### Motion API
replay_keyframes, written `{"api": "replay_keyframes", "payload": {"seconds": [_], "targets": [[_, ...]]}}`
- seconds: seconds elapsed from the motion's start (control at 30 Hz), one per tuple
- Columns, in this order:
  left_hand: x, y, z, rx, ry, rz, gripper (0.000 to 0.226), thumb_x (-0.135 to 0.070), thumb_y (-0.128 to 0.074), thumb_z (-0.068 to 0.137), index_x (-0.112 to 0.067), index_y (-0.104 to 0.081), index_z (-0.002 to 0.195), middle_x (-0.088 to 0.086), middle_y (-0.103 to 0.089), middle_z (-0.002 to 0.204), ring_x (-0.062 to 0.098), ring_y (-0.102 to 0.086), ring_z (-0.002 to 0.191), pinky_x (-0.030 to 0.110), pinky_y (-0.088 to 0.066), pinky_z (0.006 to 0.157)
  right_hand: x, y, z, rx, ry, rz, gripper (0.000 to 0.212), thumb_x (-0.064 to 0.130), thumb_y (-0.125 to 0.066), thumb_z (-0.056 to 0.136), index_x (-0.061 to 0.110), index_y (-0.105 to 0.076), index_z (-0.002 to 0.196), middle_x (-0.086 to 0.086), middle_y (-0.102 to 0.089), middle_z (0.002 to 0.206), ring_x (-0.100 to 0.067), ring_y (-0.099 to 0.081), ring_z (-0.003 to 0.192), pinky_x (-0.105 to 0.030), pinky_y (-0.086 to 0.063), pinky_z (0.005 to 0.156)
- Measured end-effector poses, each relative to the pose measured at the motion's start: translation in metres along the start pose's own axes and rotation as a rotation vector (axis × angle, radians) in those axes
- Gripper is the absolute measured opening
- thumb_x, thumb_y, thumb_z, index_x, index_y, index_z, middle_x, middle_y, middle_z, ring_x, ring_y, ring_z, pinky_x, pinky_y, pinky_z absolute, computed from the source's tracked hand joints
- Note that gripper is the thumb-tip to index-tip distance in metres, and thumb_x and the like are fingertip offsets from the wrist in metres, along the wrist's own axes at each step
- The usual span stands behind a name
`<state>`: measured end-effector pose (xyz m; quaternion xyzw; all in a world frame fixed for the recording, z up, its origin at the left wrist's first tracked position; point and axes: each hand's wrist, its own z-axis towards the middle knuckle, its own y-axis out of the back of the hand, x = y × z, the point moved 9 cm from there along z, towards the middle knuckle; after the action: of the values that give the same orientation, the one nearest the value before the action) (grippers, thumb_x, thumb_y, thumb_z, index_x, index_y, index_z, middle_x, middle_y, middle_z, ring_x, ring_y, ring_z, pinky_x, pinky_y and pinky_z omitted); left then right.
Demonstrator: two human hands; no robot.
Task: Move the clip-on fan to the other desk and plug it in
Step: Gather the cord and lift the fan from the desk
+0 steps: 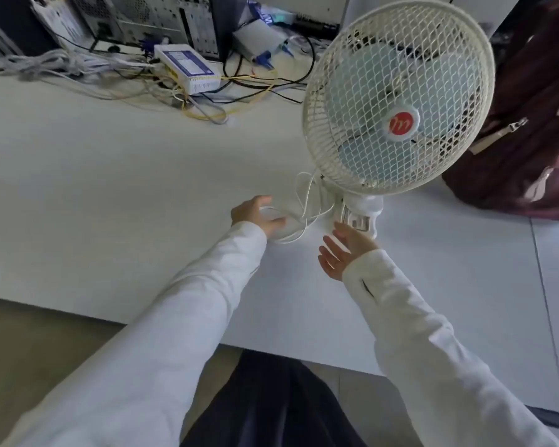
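- The clip-on fan (397, 101) stands upright on the white desk (110, 188), its clamp base (359, 214) resting on the surface. Every place below is given relative to this fan.
- Just left of the base lies the fan's white cord (299, 209), gathered in loose loops on the desk.
- The left hand (259, 217) is on those loops, fingers curled partly around 1 of them; whether it grips the cord firmly or only rests on it, I cannot tell.
- The right hand (342, 250) sits just in front of the base, open with the palm turned up and fingers spread toward the clamp, holding nothing; the fingertips are at or very near the base.
- Behind the fan to the left is a tangle of cables (207, 95) around a small white box (188, 67), and computer cases stand further back. A dark maroon backpack (523, 130) sits right of the fan, close to the cage.
- No plug is visible, and I cannot tell whether the cord runs to a socket.
- Risks, as I judge them: lifting the fan with the cord loose could let a loop trail and snag the cable tangle; if the plug is in a socket, it could jerk the fan; the top-heavy head could tip toward the backpack under a 1-handed grasp at the base.
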<state>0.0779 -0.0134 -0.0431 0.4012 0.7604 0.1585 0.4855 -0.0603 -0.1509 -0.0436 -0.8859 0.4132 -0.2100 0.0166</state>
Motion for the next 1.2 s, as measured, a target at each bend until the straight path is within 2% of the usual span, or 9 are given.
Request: {"api": "replay_keyframes", "payload": {"seconds": [0.13, 0.27, 0.47, 0.67, 0.83, 1.0, 1.2], "targets": [[-0.013, -0.015, 0.006, 0.035, -0.057, 0.170, 0.062, -0.044, -0.068, 0.068, -0.025, -0.048, 0.124, 0.007, -0.056, 0.130, 0.026, -0.040, 0.129, 0.025, -0.030, 0.102, 0.002, 0.008, 0.004, -0.032, -0.006, 0.017, 0.012, 0.028, -0.058, 0.086, 0.019, -0.054, 0.079, 0.000, -0.056, 0.110, -0.020, -0.053, 0.101, -0.032, -0.043, 0.085], [-0.013, -0.028, 0.013, 0.067, -0.083, 0.145, 0.058, -0.043, -0.070, 0.067, -0.025, -0.052, 0.120, 0.009, -0.057, 0.126, 0.029, -0.036, 0.128, 0.030, -0.034, 0.101, 0.000, 0.012, 0.009, -0.042, -0.020, 0.043, 0.013, 0.028, -0.059, 0.085, 0.018, -0.054, 0.080, 0.000, -0.057, 0.110, -0.021, -0.053, 0.102, -0.032, -0.043, 0.087], [-0.014, -0.024, 0.021, 0.032, -0.099, 0.107, 0.057, -0.047, -0.072, 0.062, -0.027, -0.057, 0.113, 0.010, -0.054, 0.124, 0.025, -0.041, 0.125, 0.031, -0.037, 0.102, -0.001, 0.011, 0.021, -0.064, -0.028, 0.055, 0.012, 0.029, -0.059, 0.085, 0.018, -0.054, 0.080, 0.000, -0.057, 0.110, -0.021, -0.053, 0.101, -0.032, -0.043, 0.084], [-0.029, -0.043, 0.025, 0.071, -0.238, 0.301, 0.054, -0.050, -0.072, 0.062, -0.022, -0.059, 0.106, 0.003, -0.064, 0.113, 0.027, -0.040, 0.116, 0.032, -0.039, 0.094, -0.004, 0.011, 0.028, -0.066, -0.050, 0.086, 0.013, 0.029, -0.059, 0.085, 0.018, -0.055, 0.081, 0.000, -0.058, 0.107, -0.021, -0.054, 0.101, -0.033, -0.043, 0.085], [-0.031, -0.048, 0.034, 0.004, -0.214, 0.358, 0.053, -0.048, -0.073, 0.061, -0.019, -0.056, 0.102, 0.006, -0.063, 0.112, 0.029, -0.043, 0.111, 0.034, -0.037, 0.088, -0.005, 0.017, 0.032, -0.068, -0.074, 0.132, 0.013, 0.030, -0.060, 0.084, 0.018, -0.056, 0.083, 0.001, -0.060, 0.091, -0.021, -0.054, 0.099, -0.033, -0.043, 0.082], [-0.036, -0.058, 0.036, -0.036, -0.247, 0.349, 0.066, -0.042, -0.076, 0.060, -0.018, -0.042, 0.111, 0.010, -0.059, 0.112, 0.031, -0.044, 0.111, 0.038, -0.034, 0.088, -0.009, 0.019, 0.034, -0.047, -0.100, 0.146, 0.012, 0.029, -0.060, 0.084, 0.018, -0.057, 0.084, 0.001, -0.061, 0.091, -0.020, -0.055, 0.098, -0.034, -0.043, 0.082], [-0.039, -0.061, 0.040, -0.079, -0.254, 0.362, 0.066, -0.039, -0.076, 0.060, -0.017, -0.044, 0.113, 0.012, -0.057, 0.112, 0.033, -0.045, 0.110, 0.040, -0.033, 0.090, -0.007, 0.023, 0.037, -0.031, -0.122, 0.179, 0.013, 0.029, -0.062, 0.083, 0.017, -0.057, 0.084, 0.000, -0.061, 0.093, -0.018, -0.056, 0.086, -0.033, -0.045, 0.071]]}}
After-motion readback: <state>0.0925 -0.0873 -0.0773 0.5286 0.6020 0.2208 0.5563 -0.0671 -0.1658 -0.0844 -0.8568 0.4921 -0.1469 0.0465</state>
